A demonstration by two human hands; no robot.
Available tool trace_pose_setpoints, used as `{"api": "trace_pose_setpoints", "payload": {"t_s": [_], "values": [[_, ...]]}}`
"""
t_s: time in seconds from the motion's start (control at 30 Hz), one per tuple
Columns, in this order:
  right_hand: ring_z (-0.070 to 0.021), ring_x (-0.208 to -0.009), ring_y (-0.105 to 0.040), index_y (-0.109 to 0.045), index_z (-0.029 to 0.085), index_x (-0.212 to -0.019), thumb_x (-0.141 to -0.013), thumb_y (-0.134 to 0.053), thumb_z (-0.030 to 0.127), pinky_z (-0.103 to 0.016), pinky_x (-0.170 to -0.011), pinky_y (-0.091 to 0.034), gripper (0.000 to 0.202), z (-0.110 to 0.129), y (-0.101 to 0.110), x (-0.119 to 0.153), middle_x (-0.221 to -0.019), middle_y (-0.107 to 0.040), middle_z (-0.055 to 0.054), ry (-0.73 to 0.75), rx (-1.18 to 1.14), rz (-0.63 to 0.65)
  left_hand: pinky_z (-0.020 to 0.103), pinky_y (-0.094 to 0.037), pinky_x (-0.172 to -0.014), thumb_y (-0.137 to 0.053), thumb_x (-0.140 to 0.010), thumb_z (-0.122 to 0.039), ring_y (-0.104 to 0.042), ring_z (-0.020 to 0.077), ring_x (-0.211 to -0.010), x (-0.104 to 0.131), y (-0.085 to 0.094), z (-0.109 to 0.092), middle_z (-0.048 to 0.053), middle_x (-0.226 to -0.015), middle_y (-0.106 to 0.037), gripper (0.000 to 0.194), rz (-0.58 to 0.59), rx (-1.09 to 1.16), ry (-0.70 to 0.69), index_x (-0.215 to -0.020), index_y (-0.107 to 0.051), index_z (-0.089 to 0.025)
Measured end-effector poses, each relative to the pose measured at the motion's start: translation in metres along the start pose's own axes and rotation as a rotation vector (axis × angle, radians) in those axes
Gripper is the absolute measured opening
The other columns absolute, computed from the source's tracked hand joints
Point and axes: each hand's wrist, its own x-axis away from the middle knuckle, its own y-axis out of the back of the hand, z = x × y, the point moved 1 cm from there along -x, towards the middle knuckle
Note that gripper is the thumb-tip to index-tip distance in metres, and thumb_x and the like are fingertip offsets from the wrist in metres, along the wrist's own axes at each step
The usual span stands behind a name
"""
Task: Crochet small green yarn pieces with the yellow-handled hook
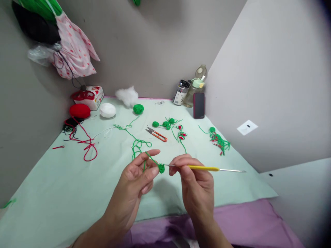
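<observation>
My left hand [141,175] pinches a small green crochet piece [161,168] between thumb and fingers. Green yarn [152,159] runs from the piece over the raised index finger and back to the loose strands on the table. In my right hand [193,179] is a crochet hook [204,168] with a yellow grip, held level. Its metal tip meets the top of the green piece; whether it passes through a stitch is too small to tell. A green yarn ball [138,109] lies farther back, and orange thread snips [157,134] rest beyond my hands.
Green crocheted balls [166,124] and red-and-white pieces [182,135] lie mid-table. Yarn scraps [219,142] are at right. A phone [199,105], bottle [192,92] and pen holder [180,93] stand at back right. Red yarn [80,111], white yarn [108,110] and stuffing [127,96] sit at back left.
</observation>
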Motion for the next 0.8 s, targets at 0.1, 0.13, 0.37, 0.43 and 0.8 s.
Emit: {"api": "trace_pose_setpoints", "payload": {"t_s": [0.1,0.13,0.37,0.43,0.8], "values": [[-0.0162,-0.079,-0.064,-0.080,0.027,-0.099,-0.105,-0.063,0.026,-0.031,-0.074,-0.051,0.017,0.000,0.002,0.001,-0.085,-0.070,-0.002,0.013,0.021,-0.013,0.022,-0.020,-0.052,-0.088,-0.084,-0.024,-0.030,0.0000,-0.051,-0.001,0.002,-0.002,-0.005,-0.081,-0.056,0.032,0.003,-0.003,0.001,-0.115,-0.080,-0.024],[-0.0163,-0.079,-0.064,-0.080,0.026,-0.098,-0.105,-0.063,0.026,-0.031,-0.074,-0.052,0.017,0.001,0.003,0.000,-0.084,-0.069,-0.002,0.010,0.014,-0.010,0.022,-0.019,-0.052,-0.088,-0.084,-0.024,-0.030,-0.0001,-0.051,-0.001,0.002,-0.003,-0.005,-0.081,-0.056,0.032,0.007,-0.007,0.003,-0.115,-0.080,-0.024],[-0.0142,-0.066,-0.063,-0.079,0.024,-0.092,-0.101,-0.069,0.031,-0.029,-0.065,-0.053,0.016,0.004,0.000,-0.005,-0.077,-0.067,-0.001,-0.057,-0.155,0.011,0.022,-0.023,-0.051,-0.087,-0.084,-0.027,-0.031,0.0030,-0.054,0.001,0.001,0.000,-0.004,-0.081,-0.057,0.029,0.031,-0.064,-0.026,-0.113,-0.081,-0.025],[-0.0148,-0.072,-0.065,-0.081,0.025,-0.095,-0.102,-0.069,0.031,-0.029,-0.070,-0.054,0.015,0.002,-0.001,-0.004,-0.082,-0.071,-0.002,-0.042,-0.125,0.030,0.021,-0.025,-0.052,-0.088,-0.085,-0.029,-0.034,0.0049,-0.057,0.001,0.000,0.004,-0.003,-0.081,-0.057,0.030,0.027,-0.107,-0.054,-0.114,-0.081,-0.027],[-0.0136,-0.078,-0.067,-0.081,0.027,-0.100,-0.104,-0.067,0.033,-0.029,-0.075,-0.054,0.017,-0.003,0.002,-0.003,-0.093,-0.077,-0.002,-0.057,-0.119,0.072,0.020,-0.033,-0.054,-0.086,-0.085,-0.032,-0.037,0.0084,-0.061,-0.001,0.005,0.006,-0.005,-0.077,-0.054,0.033,0.001,-0.178,-0.083,-0.117,-0.080,-0.030]]}}
